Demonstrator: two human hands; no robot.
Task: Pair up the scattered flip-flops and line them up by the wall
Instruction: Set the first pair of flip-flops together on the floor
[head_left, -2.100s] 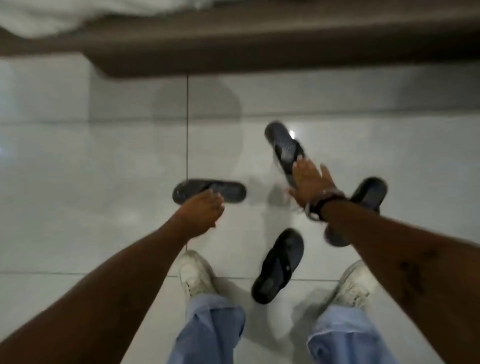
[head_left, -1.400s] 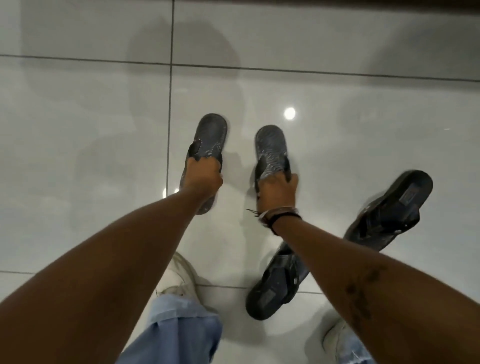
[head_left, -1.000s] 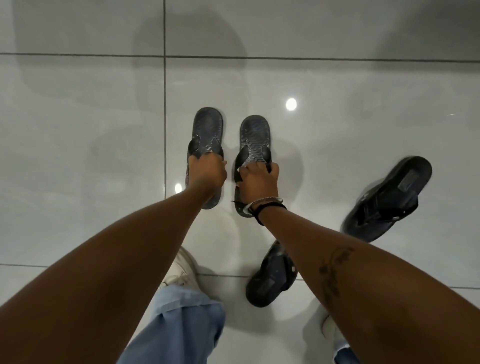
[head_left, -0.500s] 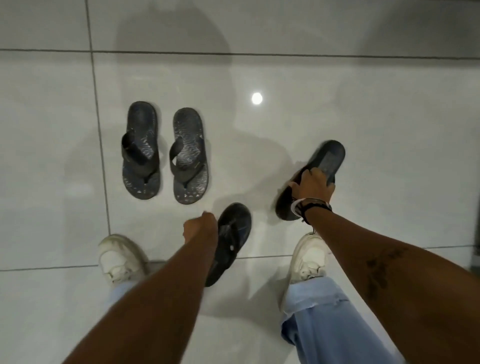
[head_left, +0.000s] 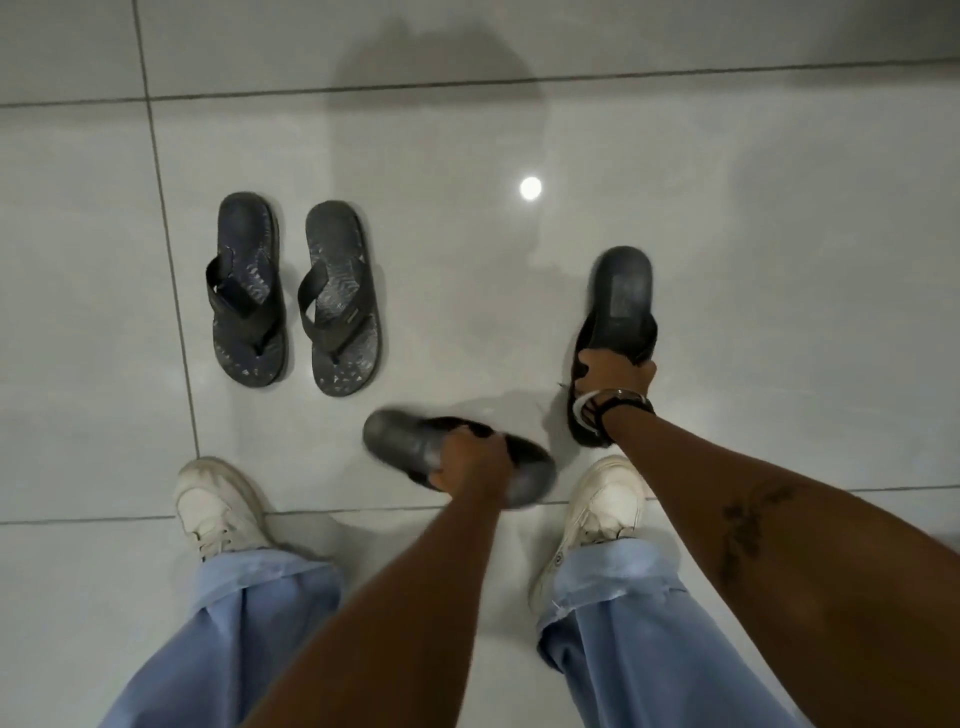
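Two patterned grey flip-flops, one on the left and one on the right, lie side by side on the floor, toes toward me. My left hand grips a plain black flip-flop that lies crosswise between my feet, blurred. My right hand grips the second black flip-flop by its strap, its heel pointing away from me.
Glossy pale tiled floor with dark grout lines and a lamp reflection. My two white sneakers, left and right, stand under light blue trouser legs. No wall shows in this view.
Both hands left the patterned pair set side by side and took hold of the two black flip-flops. The left one has swung crosswise; the right one has turned more upright in view.
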